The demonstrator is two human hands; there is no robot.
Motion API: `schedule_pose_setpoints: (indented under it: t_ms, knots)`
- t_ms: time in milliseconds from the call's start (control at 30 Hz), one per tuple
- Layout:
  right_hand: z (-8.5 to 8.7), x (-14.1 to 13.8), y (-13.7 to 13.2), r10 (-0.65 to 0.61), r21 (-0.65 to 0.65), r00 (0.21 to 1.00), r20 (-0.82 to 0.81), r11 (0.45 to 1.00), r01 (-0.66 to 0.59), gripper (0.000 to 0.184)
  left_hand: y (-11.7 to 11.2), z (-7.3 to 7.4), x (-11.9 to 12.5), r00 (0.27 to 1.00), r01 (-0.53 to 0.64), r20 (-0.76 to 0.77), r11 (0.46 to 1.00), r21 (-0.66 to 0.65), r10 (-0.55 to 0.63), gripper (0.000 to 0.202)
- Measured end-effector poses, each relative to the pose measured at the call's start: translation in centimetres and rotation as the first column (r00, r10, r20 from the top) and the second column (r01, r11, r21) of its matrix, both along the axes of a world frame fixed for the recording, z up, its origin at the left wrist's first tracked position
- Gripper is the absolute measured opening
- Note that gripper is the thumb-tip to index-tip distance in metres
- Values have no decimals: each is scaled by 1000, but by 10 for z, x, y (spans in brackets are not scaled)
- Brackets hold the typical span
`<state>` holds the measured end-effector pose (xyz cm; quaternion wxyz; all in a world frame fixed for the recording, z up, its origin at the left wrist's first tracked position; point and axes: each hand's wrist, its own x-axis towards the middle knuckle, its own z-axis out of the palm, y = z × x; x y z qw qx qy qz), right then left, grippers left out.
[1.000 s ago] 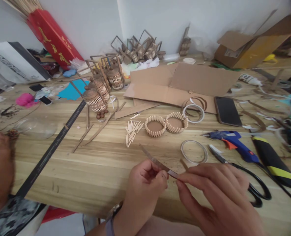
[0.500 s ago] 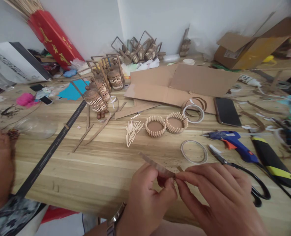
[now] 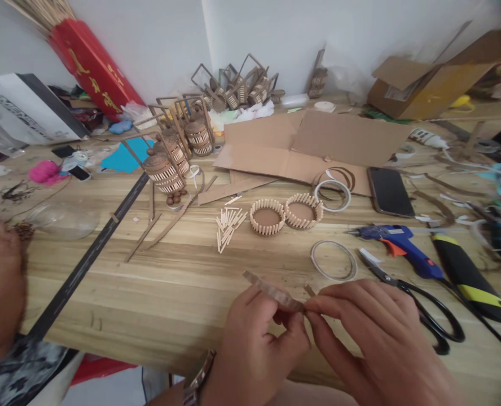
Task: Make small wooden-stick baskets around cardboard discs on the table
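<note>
A thin brown strip [image 3: 271,290] is pinched between my two hands just above the front of the table. My left hand [image 3: 261,344], with a watch at its wrist, grips it with thumb and fingers, and one end sticks out to the upper left. My right hand [image 3: 369,332] pinches the strip at its near end; the fingertips of both hands almost meet there. Beyond my hands stand two round brown bases ringed with short sticks, the left ring [image 3: 267,217] and the right ring [image 3: 303,211]. Loose short sticks [image 3: 230,225] lie left of them.
Right of my hands lie black-handled scissors [image 3: 428,313], a blue glue gun [image 3: 403,242] and a phone [image 3: 390,192]. A tape roll [image 3: 334,260] lies just beyond them. Small lidded baskets [image 3: 163,172] and cardboard [image 3: 276,149] are farther back. Another person's hand [image 3: 0,276] rests at far left.
The strip's free end has dipped and turned slightly. Both hands have shifted a little, still pinching it. The other person's hand has moved slightly.
</note>
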<state>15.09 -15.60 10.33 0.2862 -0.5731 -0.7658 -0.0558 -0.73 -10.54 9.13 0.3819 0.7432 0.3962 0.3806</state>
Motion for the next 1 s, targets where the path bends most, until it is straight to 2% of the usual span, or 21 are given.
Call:
schedule_pose_setpoints:
  t_ms: [233,500,800,1000]
  knots:
    - [0,0,2,-18,-109,982,-187,994,-3,13,0,0,0,999,1,41,999,-39,1,13]
    - [-1,-6,2,-129,-250,894,-430,968,19,19,0,-1,-1,997,10,72,998,-65,-5,12]
    - [-1,-2,0,-87,-177,924,-372,984,21,11,0,-1,-1,999,-11,30,1000,1,11,13]
    - [-2,-3,1,-109,-196,906,-410,980,29,14,0,0,0,999,-20,33,999,28,19,13]
